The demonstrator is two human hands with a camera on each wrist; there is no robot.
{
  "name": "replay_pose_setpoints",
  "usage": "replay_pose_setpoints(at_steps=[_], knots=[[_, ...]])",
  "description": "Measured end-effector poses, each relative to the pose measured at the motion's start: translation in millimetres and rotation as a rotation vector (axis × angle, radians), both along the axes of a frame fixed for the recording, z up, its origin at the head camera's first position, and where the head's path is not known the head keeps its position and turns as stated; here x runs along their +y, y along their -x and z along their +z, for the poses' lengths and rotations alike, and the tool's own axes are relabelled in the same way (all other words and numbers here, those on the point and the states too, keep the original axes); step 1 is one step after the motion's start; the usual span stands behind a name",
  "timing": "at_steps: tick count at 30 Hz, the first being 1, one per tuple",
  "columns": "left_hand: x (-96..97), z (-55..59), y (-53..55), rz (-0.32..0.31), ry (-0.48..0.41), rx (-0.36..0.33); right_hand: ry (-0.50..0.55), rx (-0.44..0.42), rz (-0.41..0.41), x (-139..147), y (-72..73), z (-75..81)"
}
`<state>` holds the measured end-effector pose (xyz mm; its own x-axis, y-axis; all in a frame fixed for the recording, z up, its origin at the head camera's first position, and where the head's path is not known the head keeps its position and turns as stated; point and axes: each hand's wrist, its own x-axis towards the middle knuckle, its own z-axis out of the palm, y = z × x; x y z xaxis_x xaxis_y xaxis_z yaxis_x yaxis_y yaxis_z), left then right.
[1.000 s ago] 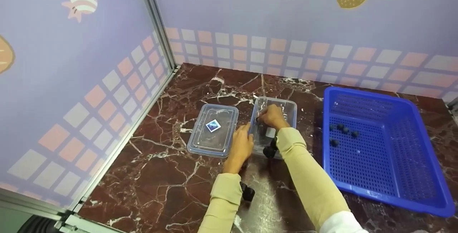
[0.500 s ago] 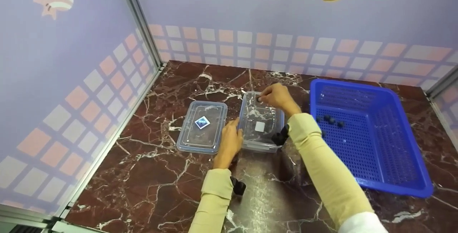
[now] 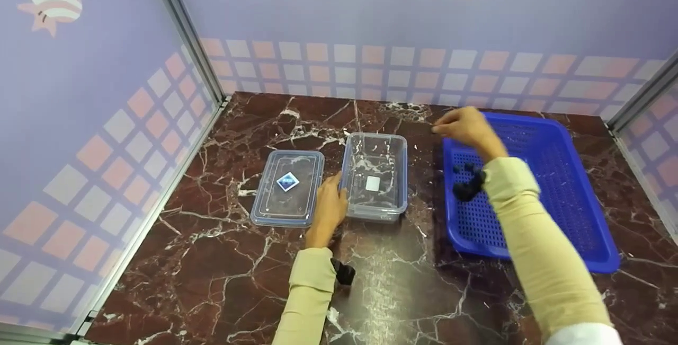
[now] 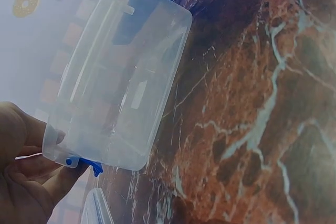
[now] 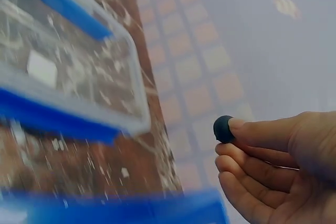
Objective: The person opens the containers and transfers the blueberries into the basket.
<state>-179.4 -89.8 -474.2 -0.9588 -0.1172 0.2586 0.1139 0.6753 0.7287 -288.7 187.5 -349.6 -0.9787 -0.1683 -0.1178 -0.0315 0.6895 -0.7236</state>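
Note:
My right hand (image 3: 469, 126) pinches a small dark ball (image 5: 224, 129) between thumb and fingertips. It is raised near the left rim of the blue perforated basket (image 3: 586, 183). Several similar dark balls (image 3: 469, 166) lie inside the basket, partly hidden by the wrist camera. My left hand (image 3: 329, 204) grips the left long side of a clear plastic food box (image 3: 377, 210), its thumb lapping over the rim in the left wrist view. The box is lidless, with a white square label on its bottom and no balls inside.
A clear lid (image 3: 275, 204) with a blue diamond sticker lies flat left of my left hand. Dark red marbled tabletop (image 3: 228, 260) runs under everything. Patterned lilac walls (image 3: 328, 21) stand behind and at both sides, with metal corner posts.
My right hand has lifted the dark ball out of the clear box and carried it right, to the basket's rim. My left hand keeps its hold on the box.

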Motion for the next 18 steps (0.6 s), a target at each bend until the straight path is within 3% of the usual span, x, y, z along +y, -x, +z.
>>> replay_pose_setpoints(at_steps=[3, 8, 15, 18], knots=[[-1.4, 0.4, 0.3, 0.002, 0.005, 0.005, 0.012, -0.030, -0.015, 26.4, -0.9, 1.4], [-2.3, -0.7, -0.2, 0.002, -0.007, -0.001, -0.006, -0.113, -0.030, 64.6, -5.6, -10.3], [-2.7, 0.4, -0.1, 0.013, -0.018, -0.021, -0.111, -0.305, 0.057, 93.9, -19.7, -46.0], [-0.4, -0.3, -0.7, 0.009, -0.029, -0.025, -0.114, -0.378, 0.057, 101.7, -24.4, -60.5]])
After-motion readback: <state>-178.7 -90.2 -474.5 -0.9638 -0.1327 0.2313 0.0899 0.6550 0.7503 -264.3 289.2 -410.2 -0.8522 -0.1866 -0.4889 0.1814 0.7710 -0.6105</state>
